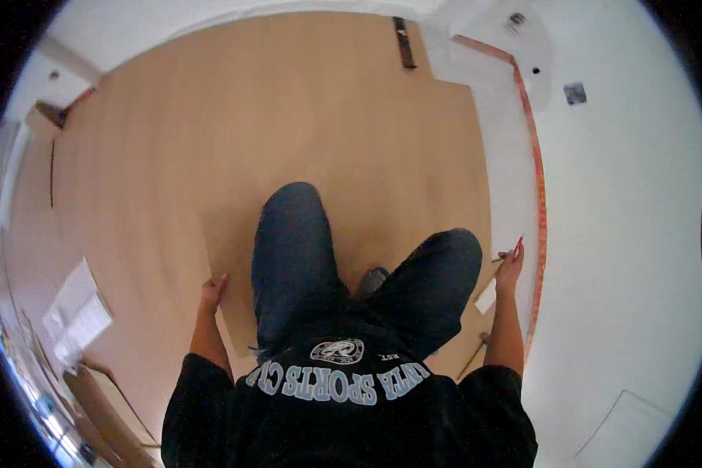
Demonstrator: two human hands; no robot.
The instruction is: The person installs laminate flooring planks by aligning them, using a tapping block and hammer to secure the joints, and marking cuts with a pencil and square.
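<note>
My right hand (509, 269) is closed around a thin red pencil-like marker (519, 246), held up beside the wall at the right. My left hand (213, 291) is closed at the long edge of a wood-coloured board (238, 312), left of my bent knees. The board lies over or against the wood-coloured floor (156, 156); its far part is hard to tell from the floor. Below my right hand are a small white piece (486, 297) and a thin tool with a handle (473, 352), too blurred to name.
An orange-red strip (540, 179) runs along the foot of the white wall (616, 203). A dark bar (404, 43) lies at the far edge. White sheets (78, 308) lie at the left, near a long cardboard box (105, 417). A block (45, 118) stands at the far left.
</note>
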